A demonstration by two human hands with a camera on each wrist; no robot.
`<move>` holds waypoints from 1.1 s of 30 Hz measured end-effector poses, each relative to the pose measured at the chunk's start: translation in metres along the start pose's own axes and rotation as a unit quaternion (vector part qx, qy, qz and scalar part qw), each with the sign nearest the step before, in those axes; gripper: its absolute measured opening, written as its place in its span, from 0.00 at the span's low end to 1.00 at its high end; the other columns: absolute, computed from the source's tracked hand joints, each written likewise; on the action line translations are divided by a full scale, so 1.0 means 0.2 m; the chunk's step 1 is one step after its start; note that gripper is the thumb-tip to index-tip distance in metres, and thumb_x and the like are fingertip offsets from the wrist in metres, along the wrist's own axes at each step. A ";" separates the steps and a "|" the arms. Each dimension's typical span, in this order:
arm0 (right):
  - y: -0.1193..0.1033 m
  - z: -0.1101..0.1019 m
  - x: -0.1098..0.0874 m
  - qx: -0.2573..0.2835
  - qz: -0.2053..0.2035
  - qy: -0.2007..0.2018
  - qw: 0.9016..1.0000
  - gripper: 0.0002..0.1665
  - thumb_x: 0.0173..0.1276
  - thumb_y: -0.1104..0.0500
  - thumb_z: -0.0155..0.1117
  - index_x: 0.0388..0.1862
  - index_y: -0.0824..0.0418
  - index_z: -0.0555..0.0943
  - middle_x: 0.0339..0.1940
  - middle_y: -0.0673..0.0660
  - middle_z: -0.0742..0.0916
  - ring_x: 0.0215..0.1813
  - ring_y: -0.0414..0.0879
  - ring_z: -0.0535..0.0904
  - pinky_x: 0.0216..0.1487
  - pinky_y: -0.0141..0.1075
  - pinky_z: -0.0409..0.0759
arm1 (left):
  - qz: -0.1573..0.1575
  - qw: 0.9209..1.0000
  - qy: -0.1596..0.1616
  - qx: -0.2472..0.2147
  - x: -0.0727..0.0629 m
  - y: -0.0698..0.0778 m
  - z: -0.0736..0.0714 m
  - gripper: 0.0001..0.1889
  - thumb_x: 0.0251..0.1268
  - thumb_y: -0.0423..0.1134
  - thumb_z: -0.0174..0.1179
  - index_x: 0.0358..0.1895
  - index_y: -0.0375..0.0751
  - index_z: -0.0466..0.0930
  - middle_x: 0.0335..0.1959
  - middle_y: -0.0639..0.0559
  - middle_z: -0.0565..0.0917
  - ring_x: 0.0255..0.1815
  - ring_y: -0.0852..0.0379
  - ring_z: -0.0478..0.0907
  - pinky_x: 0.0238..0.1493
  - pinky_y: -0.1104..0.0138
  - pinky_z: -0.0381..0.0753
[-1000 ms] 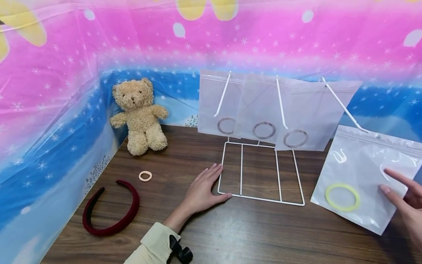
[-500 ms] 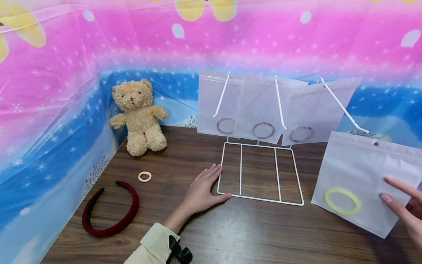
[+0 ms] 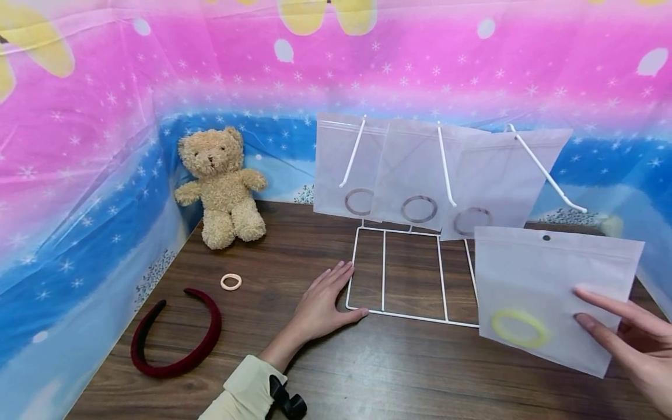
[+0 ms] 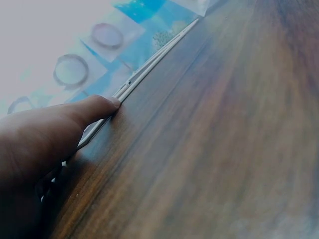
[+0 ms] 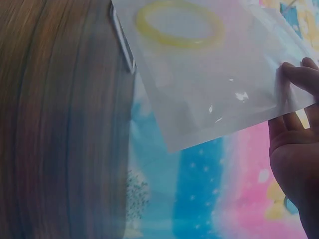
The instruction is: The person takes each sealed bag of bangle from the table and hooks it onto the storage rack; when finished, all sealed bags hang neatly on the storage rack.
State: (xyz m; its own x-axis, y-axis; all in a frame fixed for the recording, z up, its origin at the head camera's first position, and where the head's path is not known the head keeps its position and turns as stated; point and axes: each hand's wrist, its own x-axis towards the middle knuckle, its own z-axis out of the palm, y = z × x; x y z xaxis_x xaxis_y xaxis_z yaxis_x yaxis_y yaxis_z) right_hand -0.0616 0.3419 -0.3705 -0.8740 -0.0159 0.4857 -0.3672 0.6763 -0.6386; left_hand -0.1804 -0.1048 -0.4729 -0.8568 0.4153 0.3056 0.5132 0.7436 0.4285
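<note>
My right hand [image 3: 640, 344] pinches a whitish zip bag [image 3: 525, 274] at its right side, finger and thumb on the front face. A yellow ring [image 3: 517, 314] shows through low in the bag, and a small hole pierces its top. The bag overlaps the front right corner of a white wire display rack [image 3: 443, 280]. On the rack's front left corner rests my left hand [image 3: 322, 303], fingers extended; in the left wrist view its thumb [image 4: 94, 107] lies along the front bar. Three similar bags, one being the middle bag [image 3: 412, 160], hang from the rack's prongs, each with a brownish ring.
A teddy bear [image 3: 220, 186] sits against the patterned cloth backdrop [image 3: 367, 64] at the back left. A dark red headband [image 3: 215, 326] and a small peach ring [image 3: 223, 282] lie on the wooden table [image 3: 409, 373], left of my left hand.
My right hand has moved the bag with the yellow ring left and slightly down, away from the right prong's tip. The right hanging bag has swung. My left hand stays put.
</note>
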 end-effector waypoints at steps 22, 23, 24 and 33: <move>-0.44 0.25 0.19 0.234 -0.183 -0.047 0.954 0.24 0.52 0.86 0.64 0.51 0.80 0.79 0.44 0.67 0.87 0.17 0.33 0.53 0.13 0.27 0.53 | 0.007 1.000 0.006 -0.001 0.00 0.00 0.00 0.49 0.54 0.67 0.64 0.74 0.39 0.62 0.74 0.48 0.63 0.76 0.53 0.54 0.73 0.58 0.53; -0.44 0.26 0.20 0.255 -0.186 -0.046 0.948 0.24 0.52 0.86 0.64 0.51 0.81 0.79 0.44 0.68 0.86 0.17 0.33 0.53 0.13 0.27 0.52 | 0.006 1.000 0.005 0.000 0.00 0.00 0.00 0.49 0.55 0.67 0.64 0.74 0.39 0.62 0.74 0.49 0.63 0.76 0.53 0.54 0.73 0.58 0.53; -0.44 0.27 0.20 0.272 -0.188 -0.043 0.943 0.23 0.53 0.86 0.63 0.50 0.81 0.79 0.45 0.68 0.86 0.17 0.33 0.52 0.13 0.27 0.51 | 0.005 1.000 0.004 0.000 0.00 0.00 0.00 0.50 0.54 0.67 0.64 0.74 0.39 0.62 0.75 0.49 0.63 0.76 0.53 0.54 0.73 0.58 0.53; -0.45 0.30 0.25 0.321 -0.182 -0.021 0.929 0.23 0.52 0.86 0.64 0.49 0.82 0.79 0.42 0.67 0.87 0.15 0.34 0.55 0.12 0.28 0.50 | 0.000 1.000 0.001 -0.004 0.00 0.01 -0.01 0.50 0.54 0.68 0.63 0.74 0.39 0.62 0.75 0.49 0.62 0.76 0.53 0.54 0.74 0.58 0.52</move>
State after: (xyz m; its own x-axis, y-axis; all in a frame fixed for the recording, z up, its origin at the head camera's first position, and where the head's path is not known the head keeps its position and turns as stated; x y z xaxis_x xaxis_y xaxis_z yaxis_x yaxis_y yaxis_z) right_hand -0.0920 0.2368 -0.3247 -0.6614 -0.1946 0.7244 -0.7434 0.0418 -0.6675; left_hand -0.1792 -0.1048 -0.4717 -0.8565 0.4152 0.3067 0.5141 0.7393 0.4349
